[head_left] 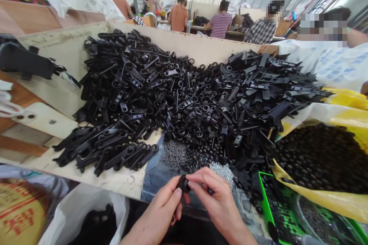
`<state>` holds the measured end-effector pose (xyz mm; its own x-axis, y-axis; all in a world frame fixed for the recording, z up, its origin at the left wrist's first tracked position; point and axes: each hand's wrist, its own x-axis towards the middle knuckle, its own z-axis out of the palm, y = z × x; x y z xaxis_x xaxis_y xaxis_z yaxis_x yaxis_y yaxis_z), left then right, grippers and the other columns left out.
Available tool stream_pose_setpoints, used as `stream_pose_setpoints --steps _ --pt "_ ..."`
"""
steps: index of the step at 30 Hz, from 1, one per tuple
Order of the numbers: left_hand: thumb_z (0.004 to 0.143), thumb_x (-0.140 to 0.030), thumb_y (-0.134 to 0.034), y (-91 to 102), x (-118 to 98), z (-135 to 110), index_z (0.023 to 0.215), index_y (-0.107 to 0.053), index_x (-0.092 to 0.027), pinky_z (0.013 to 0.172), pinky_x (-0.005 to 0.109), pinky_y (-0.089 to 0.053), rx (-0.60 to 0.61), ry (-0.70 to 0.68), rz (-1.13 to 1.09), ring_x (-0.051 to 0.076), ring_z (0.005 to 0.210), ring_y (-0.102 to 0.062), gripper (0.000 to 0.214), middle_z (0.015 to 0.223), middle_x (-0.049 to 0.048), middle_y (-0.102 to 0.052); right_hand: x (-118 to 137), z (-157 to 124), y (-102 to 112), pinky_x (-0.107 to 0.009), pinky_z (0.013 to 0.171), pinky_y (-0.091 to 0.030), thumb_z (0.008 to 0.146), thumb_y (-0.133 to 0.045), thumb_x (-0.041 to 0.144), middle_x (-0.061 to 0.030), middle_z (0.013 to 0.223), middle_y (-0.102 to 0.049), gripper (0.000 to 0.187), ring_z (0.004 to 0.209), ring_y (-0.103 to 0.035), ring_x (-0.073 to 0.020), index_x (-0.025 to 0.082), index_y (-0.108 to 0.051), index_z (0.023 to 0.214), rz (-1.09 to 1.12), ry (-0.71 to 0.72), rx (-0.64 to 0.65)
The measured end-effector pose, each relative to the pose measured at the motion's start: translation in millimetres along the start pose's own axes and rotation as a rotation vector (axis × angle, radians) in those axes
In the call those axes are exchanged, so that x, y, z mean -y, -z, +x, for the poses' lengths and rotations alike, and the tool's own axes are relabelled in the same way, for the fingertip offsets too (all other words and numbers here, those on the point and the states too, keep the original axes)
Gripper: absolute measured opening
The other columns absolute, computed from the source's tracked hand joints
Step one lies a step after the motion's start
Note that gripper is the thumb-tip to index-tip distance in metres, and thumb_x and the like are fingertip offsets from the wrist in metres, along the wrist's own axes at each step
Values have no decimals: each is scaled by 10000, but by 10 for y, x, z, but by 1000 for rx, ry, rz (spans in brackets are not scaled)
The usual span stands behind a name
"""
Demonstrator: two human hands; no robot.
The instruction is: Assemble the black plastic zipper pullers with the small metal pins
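Above the table's front edge, my left hand (165,208) is closed around a small round black plastic part (183,183). Thumb and fingers of my right hand (211,191) pinch at the same part from the other side. Another small dark piece (211,190) shows by the curled fingers of my right hand. Just beyond both hands, small metal screws (174,154) and shiny silver pieces (222,171) lie on blue denim cloth (156,178). The undersides of my fingers are hidden.
Black plastic parts (172,84) are heaped across the table. Long handle-like pieces (112,151) lie at left, near a white phone (46,120). A green crate (266,199) and a yellow-white bag of black balls (322,157) stand right. A white sack (66,214) sits below left. Several people work behind.
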<state>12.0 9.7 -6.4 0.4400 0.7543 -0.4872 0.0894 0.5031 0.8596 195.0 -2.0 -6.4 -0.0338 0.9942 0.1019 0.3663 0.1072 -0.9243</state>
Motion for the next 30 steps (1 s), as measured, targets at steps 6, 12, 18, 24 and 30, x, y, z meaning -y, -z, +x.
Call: stream_pose_setpoints --steps 6,12,18,24,30 --pt "1004 -379 -448 15 -75 -104 981 -656 -185 534 228 -346 28 -6 105 106 600 -463 286 819 3 -612 -57 -27 -23 -269 659 -490 967 -669 282 -24 835 -696 146 736 -643 -178 285 -815 981 2 23 10" --pt "988 -389 -475 50 -25 -141 1125 -673 -198 580 245 -368 68 46 96 114 628 -492 307 870 10 -643 -26 -35 28 -238 630 -508 1002 -605 195 -30 835 -681 189 731 -663 -158 251 -785 1019 -100 221 69" --pt "940 -487 -572 93 79 -221 1462 -527 -245 821 332 -485 17 121 197 224 946 -625 577 1180 84 -697 25 -59 93 -212 590 -536 1025 -501 108 -59 872 -656 262 690 -668 -141 199 -731 1113 -275 414 174" --pt "961 -429 -550 21 -76 -244 1247 -674 -233 953 375 -473 63 19 335 247 1020 -642 369 1176 63 -723 87 -124 84 -217 618 -579 1043 -460 109 -81 920 -676 239 720 -699 -153 177 -655 1162 -355 517 163" --pt "947 -431 -550 -33 -29 -311 1313 -637 -254 1125 443 -358 24 91 360 314 1332 -506 417 1370 90 -652 31 -254 56 -203 626 -584 1054 -478 144 -70 904 -679 193 727 -710 -145 191 -652 1121 -324 479 135"
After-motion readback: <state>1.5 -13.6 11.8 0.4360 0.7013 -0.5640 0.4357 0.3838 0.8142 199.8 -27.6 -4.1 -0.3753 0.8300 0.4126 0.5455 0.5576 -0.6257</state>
